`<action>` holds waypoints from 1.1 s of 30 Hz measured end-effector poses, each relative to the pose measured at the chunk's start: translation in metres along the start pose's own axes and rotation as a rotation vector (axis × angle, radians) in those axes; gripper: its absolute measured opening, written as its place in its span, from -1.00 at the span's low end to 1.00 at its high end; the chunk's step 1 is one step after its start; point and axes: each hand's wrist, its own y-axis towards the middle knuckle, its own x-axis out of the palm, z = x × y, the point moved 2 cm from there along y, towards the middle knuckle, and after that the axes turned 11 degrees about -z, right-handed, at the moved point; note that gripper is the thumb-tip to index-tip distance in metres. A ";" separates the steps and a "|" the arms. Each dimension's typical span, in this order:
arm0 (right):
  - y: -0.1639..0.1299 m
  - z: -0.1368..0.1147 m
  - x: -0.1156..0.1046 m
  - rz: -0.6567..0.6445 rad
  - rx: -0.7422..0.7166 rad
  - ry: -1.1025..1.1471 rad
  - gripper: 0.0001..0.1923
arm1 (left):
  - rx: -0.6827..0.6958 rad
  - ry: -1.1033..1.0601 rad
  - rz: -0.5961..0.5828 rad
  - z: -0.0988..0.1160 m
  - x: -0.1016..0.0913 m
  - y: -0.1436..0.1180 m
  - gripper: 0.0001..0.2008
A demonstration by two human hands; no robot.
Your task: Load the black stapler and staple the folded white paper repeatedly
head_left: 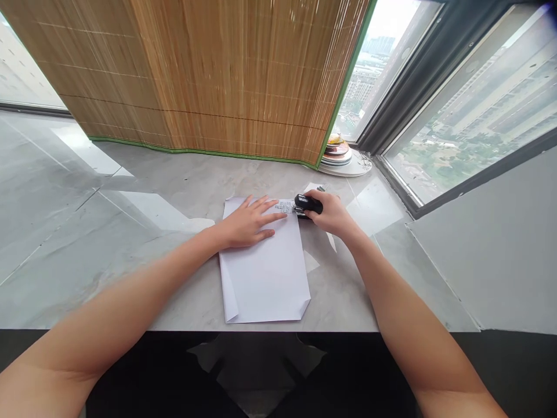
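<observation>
A white sheet of paper (270, 278) lies on the stone-look counter, its near corners folded or curled. My left hand (249, 223) rests flat across the upper part of the paper with fingers spread. In my right hand (331, 213) is a black stapler (308, 203), held at the paper's upper right edge. Its jaw end meets a patch of dense dark marks (285, 206) near that edge; whether these are print or staples I cannot tell. The stapler's underside is partly hidden by my fingers.
A bamboo blind (209, 81) with green edging hangs down to the back of the counter (183, 290). Stacked plates (346, 162) stand in the window corner. Window frames and a white wall (491, 249) bound the right side. The counter's front edge runs just below the paper.
</observation>
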 end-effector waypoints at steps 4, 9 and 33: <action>-0.001 -0.014 0.003 -0.021 -0.074 0.075 -0.72 | 0.008 -0.002 -0.060 0.011 0.008 0.004 -0.42; -0.001 -0.022 0.011 -0.016 -0.124 0.042 -0.66 | 0.004 0.041 -0.114 0.017 0.004 0.003 -0.40; 0.001 -0.045 0.022 -0.046 -0.030 -0.187 -0.62 | -0.022 0.055 -0.161 0.023 0.001 0.004 -0.38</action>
